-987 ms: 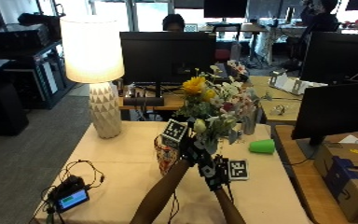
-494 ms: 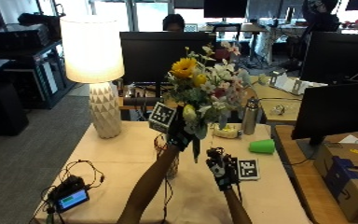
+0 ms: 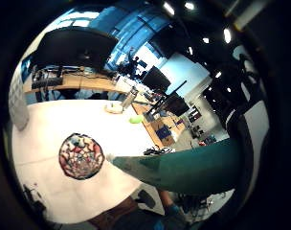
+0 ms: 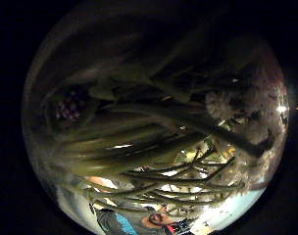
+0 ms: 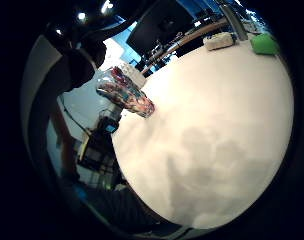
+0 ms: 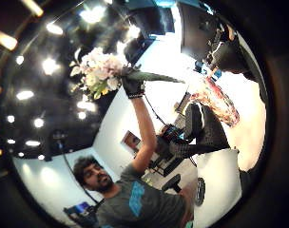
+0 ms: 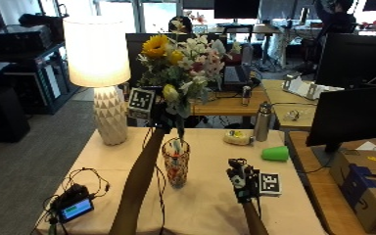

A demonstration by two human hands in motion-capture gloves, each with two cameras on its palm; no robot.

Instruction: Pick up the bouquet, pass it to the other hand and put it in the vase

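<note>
Since the earlier frame, the mixed yellow-and-white flower bouquet [image 7: 178, 63] has been raised, gripped by the left hand [image 7: 156, 111]; its stems hang toward 6 o'clock, directly above the colourful patterned glass vase [image 7: 176, 164]. The right hand [image 7: 241, 181] is empty, fingers relaxed.

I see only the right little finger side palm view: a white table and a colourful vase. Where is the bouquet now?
Observer: The left hand holds the bouquet raised above the vase, as the outside view shows.
Operator: Are the stems already inside the vase?
Observer: No; the stem ends hang just above its mouth.
Operator: What does the right hand do?
Observer: The right hand is beside the vase above the table, holding nothing, fingers relaxed.
</note>
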